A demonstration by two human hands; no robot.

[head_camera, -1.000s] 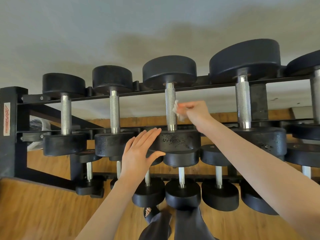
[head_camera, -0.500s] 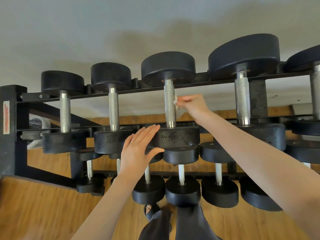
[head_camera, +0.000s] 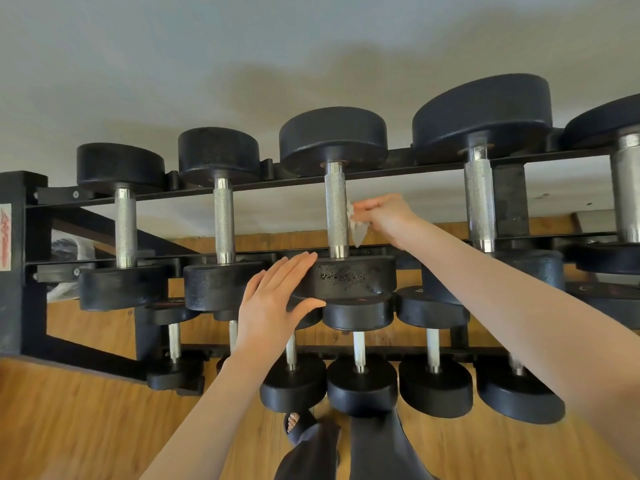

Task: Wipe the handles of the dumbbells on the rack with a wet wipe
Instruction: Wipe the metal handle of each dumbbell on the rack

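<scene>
Wipe [head_camera: 356,226] lower on handle [head_camera: 336,216] | right hand [head_camera: 388,216] pinching — left hand [head_camera: 273,303] flat | wood floor [head_camera: 86,420]

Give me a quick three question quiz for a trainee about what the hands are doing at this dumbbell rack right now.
1. True or false: the left hand holds the wet wipe.
2. Multiple choice: the handle next to the wipe belongs to which top-row dumbbell, counting from the rack's left end? A) first B) second C) third
3. Fill in: the left hand rests flat on that dumbbell's near ____.

Key
1. False; the right hand pinches the wipe.
2. C
3. weight head
</scene>
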